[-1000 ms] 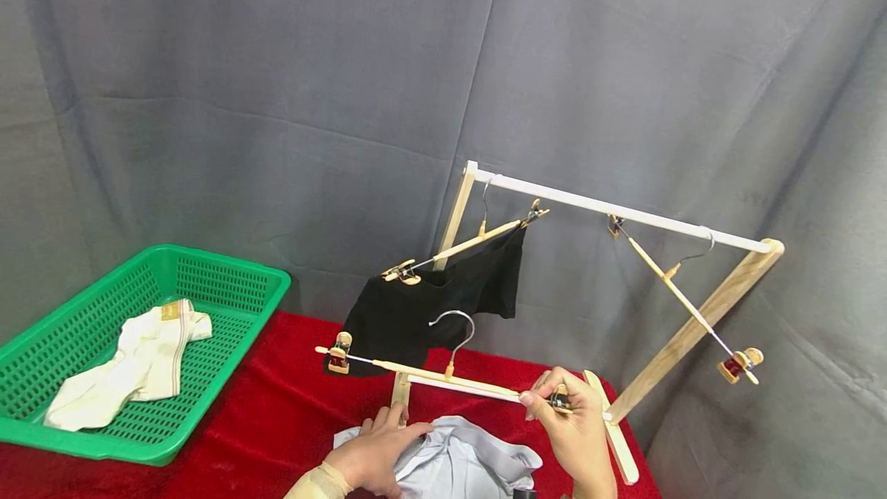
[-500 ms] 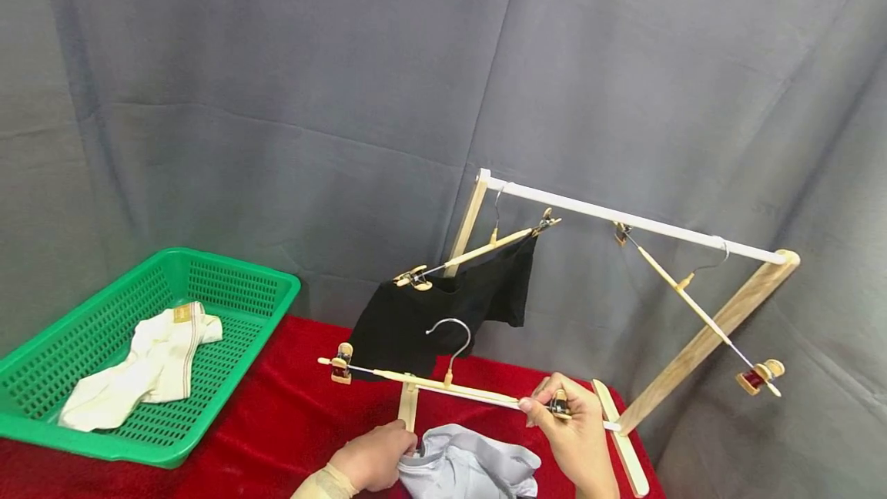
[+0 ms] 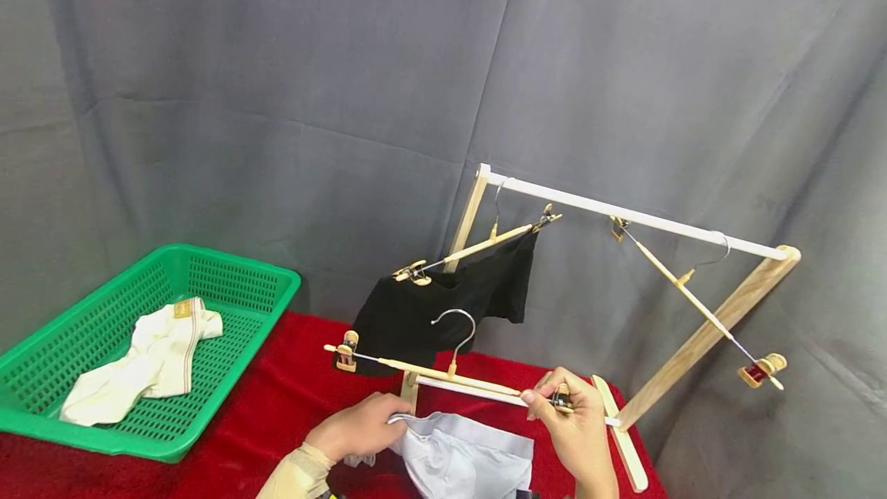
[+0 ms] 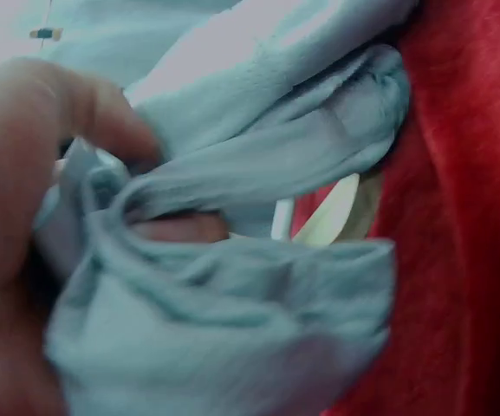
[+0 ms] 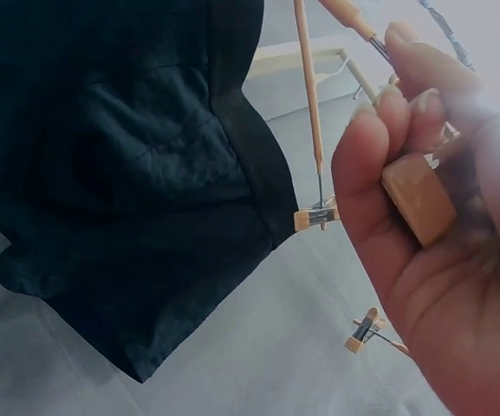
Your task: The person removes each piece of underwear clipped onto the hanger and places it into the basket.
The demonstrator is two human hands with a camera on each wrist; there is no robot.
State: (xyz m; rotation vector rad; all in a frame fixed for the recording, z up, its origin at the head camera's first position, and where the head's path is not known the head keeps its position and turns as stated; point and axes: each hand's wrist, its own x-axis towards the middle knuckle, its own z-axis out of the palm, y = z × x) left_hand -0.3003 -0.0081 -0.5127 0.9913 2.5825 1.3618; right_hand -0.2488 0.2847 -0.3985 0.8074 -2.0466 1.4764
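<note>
My left hand [image 3: 367, 430] pinches the waistband edge of light grey underpants [image 3: 471, 457], which spread toward the front of the red cloth. In the left wrist view the grey fabric [image 4: 206, 347] gapes at the waist, with thumb and fingers gripping its edge. My right hand [image 3: 571, 422] holds a wooden clip hanger [image 3: 443, 376] by its right end, fingers curled round it near the clip. The hanger's hook points up and its left clip [image 3: 345, 351] carries nothing. Behind it, black underpants [image 3: 443, 306] hang from another clip hanger [image 3: 485, 243] on the rack.
The wood-and-white rack [image 3: 637, 218] stands on the red cloth [image 3: 277, 406]. A bare clip hanger [image 3: 682, 287] hangs at its right side. At left, a green basket [image 3: 173, 437] holds white socks [image 3: 138, 368]. A grey curtain [image 3: 312, 98] backs everything.
My left hand has gone from lying on the grey underpants to gripping their waistband, and they are now spread flatter with the waistband straightened. My right hand keeps holding the hanger.
</note>
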